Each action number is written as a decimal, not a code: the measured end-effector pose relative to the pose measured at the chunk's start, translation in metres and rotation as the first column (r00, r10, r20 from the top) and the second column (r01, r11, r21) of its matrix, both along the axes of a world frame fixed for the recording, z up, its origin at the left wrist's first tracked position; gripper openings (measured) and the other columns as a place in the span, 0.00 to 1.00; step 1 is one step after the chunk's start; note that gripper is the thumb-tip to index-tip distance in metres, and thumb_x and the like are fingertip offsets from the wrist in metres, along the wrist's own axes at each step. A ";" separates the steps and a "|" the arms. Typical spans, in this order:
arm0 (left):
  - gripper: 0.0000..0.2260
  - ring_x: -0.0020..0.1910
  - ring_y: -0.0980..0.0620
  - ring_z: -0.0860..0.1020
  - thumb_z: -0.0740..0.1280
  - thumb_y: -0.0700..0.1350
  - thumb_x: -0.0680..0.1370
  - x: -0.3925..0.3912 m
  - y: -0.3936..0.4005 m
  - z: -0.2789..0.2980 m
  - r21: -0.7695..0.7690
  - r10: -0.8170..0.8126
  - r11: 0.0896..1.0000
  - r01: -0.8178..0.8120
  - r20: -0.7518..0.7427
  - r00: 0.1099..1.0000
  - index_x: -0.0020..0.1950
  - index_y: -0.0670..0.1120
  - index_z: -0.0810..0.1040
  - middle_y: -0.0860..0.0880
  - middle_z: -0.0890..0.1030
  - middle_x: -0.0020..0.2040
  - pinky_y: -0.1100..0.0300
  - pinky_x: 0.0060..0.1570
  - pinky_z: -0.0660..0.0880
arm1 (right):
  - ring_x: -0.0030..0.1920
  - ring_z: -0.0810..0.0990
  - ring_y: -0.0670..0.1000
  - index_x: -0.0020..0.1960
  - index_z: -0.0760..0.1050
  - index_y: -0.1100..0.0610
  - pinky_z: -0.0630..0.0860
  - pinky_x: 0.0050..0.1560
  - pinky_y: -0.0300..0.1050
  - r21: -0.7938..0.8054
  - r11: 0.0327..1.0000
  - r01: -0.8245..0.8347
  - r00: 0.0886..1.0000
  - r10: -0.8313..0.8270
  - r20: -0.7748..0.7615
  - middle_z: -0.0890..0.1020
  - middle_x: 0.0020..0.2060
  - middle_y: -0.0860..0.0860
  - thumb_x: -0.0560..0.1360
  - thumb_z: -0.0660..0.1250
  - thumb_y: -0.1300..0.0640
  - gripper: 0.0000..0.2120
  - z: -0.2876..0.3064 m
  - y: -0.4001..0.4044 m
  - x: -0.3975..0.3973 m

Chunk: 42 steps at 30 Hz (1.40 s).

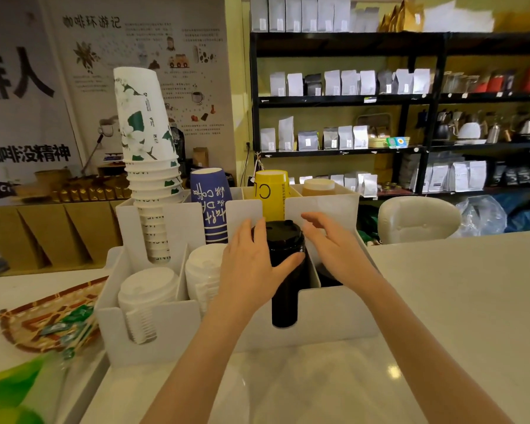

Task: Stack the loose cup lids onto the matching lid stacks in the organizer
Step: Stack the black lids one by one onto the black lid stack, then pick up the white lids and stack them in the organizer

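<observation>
We have our left hand wrapped around the upper part of the black lid stack, fingers behind it and the thumb pressed across its front, so that hand is clamped on the stack, which stands in the third front compartment of the white organizer and rises above its wall. Our right hand hovers just beside the stack's top with the fingers spread and slightly curled, holding nothing that we can see. The lids look like thin moulded plastic: light, smooth and somewhat slippery, and we judge that a tall column of them will bend or shear apart if we squeeze one side only. The best hold is probably around the rims, thumb opposite fingers, while the free hand presses flat on the top lid to seat it. The two white lid stacks sit in the compartments to the left; we see no loose lid on the counter
</observation>
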<state>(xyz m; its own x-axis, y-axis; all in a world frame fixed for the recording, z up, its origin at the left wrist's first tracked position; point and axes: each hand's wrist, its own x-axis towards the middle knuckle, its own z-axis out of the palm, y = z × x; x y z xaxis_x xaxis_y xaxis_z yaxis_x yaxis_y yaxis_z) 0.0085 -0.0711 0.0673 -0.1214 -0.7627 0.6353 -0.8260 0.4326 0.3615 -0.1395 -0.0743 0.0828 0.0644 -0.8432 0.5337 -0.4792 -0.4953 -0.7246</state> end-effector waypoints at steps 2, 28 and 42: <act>0.33 0.68 0.49 0.60 0.61 0.62 0.71 0.007 0.008 0.009 0.055 -0.052 0.997 0.055 -0.069 0.996 0.70 0.47 0.57 0.46 0.63 0.71 0.52 0.64 0.62 | 0.57 0.67 0.40 0.65 0.66 0.52 0.63 0.54 0.31 -0.049 0.999 0.017 1.000 -0.017 -0.004 0.71 0.57 0.42 0.76 0.56 0.52 0.17 0.008 0.012 -0.001; 0.47 0.71 0.53 0.55 0.67 0.70 0.59 0.105 0.135 -0.098 0.502 0.000 0.864 0.042 -0.083 0.997 0.72 0.53 0.51 0.51 0.54 0.74 0.56 0.67 0.55 | 0.55 0.70 0.45 0.70 0.56 0.45 0.63 0.54 0.40 0.422 0.869 -0.257 0.943 0.322 -0.088 0.71 0.63 0.52 0.74 0.57 0.45 0.25 -0.117 0.103 0.071; 0.48 0.67 0.50 0.65 0.72 0.66 0.57 0.115 0.135 -0.106 0.492 0.006 0.870 0.034 -0.079 0.997 0.71 0.52 0.56 0.49 0.65 0.71 0.55 0.63 0.63 | 0.49 0.76 0.47 0.59 0.69 0.42 0.72 0.50 0.44 0.384 0.881 -0.275 0.939 0.332 -0.090 0.80 0.49 0.47 0.75 0.55 0.46 0.14 -0.124 0.117 0.076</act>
<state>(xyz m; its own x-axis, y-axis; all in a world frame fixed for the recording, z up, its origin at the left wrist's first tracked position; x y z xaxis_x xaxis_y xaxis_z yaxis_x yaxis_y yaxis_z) 0.1239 0.0638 -0.0391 -0.1013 -0.9775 0.1848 -0.7828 0.1929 0.5916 -0.0636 0.0422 -0.0411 0.4027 -0.9011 0.1606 -0.4637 -0.3522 -0.8130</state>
